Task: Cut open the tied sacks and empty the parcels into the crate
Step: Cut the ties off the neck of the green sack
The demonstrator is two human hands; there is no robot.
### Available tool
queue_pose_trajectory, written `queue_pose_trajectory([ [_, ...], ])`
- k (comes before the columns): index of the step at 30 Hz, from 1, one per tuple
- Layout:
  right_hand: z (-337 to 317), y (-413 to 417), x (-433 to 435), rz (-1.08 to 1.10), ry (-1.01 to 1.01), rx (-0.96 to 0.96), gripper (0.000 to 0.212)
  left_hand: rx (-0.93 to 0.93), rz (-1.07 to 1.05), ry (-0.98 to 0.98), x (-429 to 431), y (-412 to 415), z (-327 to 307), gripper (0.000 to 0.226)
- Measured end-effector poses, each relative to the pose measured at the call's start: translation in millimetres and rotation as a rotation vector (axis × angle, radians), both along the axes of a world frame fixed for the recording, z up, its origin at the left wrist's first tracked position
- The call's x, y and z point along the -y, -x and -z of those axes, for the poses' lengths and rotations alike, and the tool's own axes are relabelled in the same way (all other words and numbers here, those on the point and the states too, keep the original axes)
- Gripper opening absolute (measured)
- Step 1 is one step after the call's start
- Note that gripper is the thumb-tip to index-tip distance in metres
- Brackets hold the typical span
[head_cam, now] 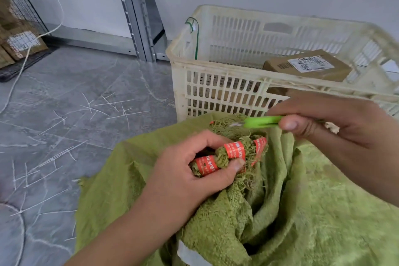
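The green woven sack (302, 211) lies on the grey floor (75, 97), just in front of the cream plastic crate (216, 84). Our left hand (187, 177) curls fingers and thumb round its bunched neck, which is wrapped in red printed tape bands (234, 150). Our right hand (336, 127) pinches a green-handled cutter (262, 121) between thumb and fingers, its tip pointing left just above the neck. In the crate we see a labelled cardboard parcel (306, 65).
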State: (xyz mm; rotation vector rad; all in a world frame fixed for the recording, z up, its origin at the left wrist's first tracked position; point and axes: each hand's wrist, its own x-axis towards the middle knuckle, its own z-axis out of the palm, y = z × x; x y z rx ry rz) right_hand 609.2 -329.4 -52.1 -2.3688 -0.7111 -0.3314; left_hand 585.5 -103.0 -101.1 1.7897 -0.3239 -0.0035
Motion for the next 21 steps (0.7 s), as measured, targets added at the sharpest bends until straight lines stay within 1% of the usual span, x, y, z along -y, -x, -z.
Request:
queue_pose_trajectory([
  [2, -1.9, 3.2, 1.9, -0.012, 0.148, 0.104, 0.023, 0.032, 0.005, -0.073, 2.8, -0.1, -0.1, 0.021],
  [4, -1.1, 6.3, 2.4, 0.006, 0.23, 0.149, 0.024, 0.04, 0.008, -0.117, 5.5, -0.4, -0.8, 0.024],
  [7, -3.6, 11.5, 7.4, 0.055, 0.212, 0.1, 0.021, 0.06, 0.002, -0.14, 7.2, -0.9, -1.6, 0.021],
  [10, -8.3, 18.8, 9.7, 0.169, 0.158, 0.007, 0.024, 0.057, -0.03, -0.091, 6.5, -0.5, -3.3, 0.018],
  [13, -10.6, 23.5, 5.4, 0.222, 0.215, -0.085, 0.027, 0.041, -0.047, -0.046, 7.0, 2.0, -4.5, 0.016],
  [15, -11.8, 23.9, 2.8, 0.23, 0.242, -0.097, 0.026, 0.041, -0.043, -0.039, 8.3, 3.4, -5.1, 0.016],
  [21, -15.3, 24.8, 3.0, 0.254, 0.207, -0.116, 0.026, 0.031, -0.049, -0.023, 9.8, 3.9, -5.1, 0.016],
])
